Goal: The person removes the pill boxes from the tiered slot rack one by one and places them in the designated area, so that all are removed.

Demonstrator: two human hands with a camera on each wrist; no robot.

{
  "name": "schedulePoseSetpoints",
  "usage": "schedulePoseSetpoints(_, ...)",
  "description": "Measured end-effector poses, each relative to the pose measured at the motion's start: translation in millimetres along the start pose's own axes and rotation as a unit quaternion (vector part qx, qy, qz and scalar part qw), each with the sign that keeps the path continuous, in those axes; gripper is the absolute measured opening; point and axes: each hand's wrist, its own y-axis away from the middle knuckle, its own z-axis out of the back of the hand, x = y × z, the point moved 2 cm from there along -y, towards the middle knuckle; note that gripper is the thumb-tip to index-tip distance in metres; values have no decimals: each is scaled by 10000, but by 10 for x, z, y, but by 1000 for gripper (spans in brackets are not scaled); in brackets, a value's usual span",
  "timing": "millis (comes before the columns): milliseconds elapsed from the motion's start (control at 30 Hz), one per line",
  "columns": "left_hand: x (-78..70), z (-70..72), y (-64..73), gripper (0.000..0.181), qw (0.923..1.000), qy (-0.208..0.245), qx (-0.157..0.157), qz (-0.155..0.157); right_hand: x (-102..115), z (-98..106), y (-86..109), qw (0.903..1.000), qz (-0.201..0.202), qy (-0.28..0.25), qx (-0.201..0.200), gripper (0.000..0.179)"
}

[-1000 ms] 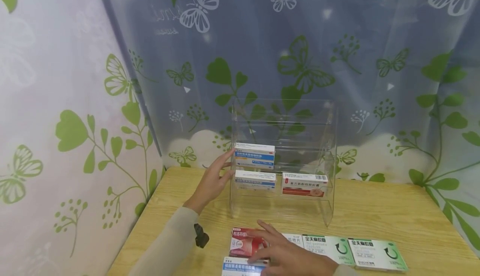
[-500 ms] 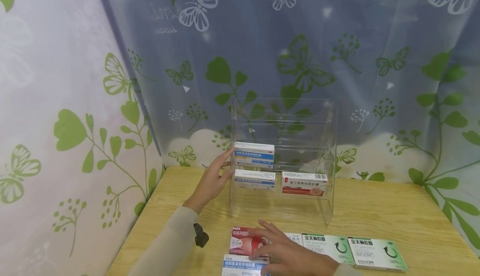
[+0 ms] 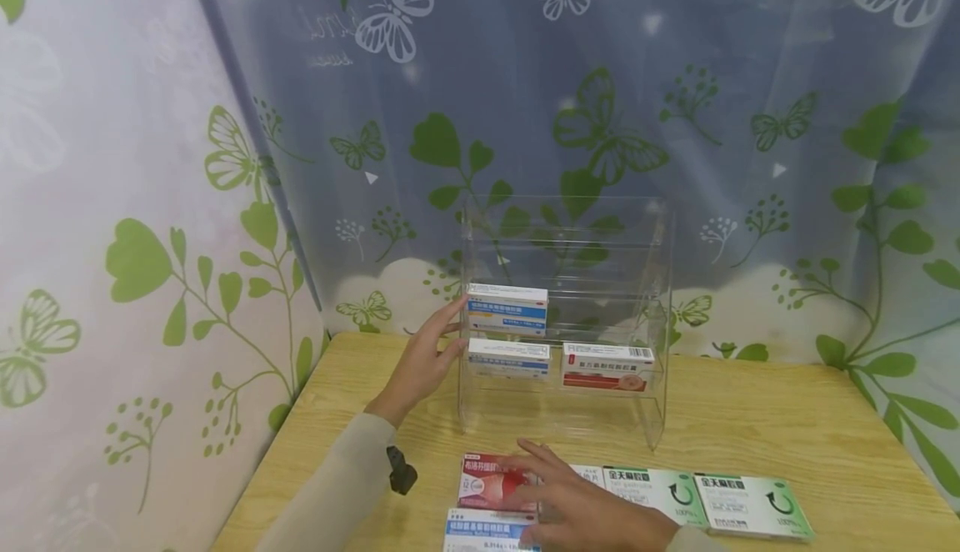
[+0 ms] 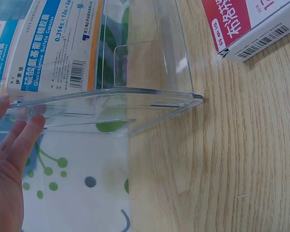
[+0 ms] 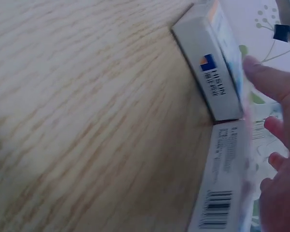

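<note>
Against the clear rack (image 3: 600,318), the outstretched left hand (image 3: 426,358), if overpressing, could shift it; the loosely spread right hand (image 3: 581,509), dropping carelessly, could skew the red box (image 3: 482,487) on the table (image 3: 750,419)

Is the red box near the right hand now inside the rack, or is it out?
Out: the red box lies on the table before the rack, partly hidden by the right hand.
</note>
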Motion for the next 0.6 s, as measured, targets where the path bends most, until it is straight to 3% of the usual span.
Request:
schedulePoseSetpoints(167, 10, 8, -9, 72, 10000, 23, -11, -61, 86, 238, -70, 9961, 323, 138, -809, 38)
schedulePoseSetpoints(333, 20, 7, -12, 72, 9999, 2, -28, -98, 137, 613, -108, 9828, 668, 268, -1702, 36)
schedulePoseSetpoints(600, 25, -1, -7, 74, 9999, -1, -28, -158, 222, 1207, -219, 9689, 465, 34, -2431, 32)
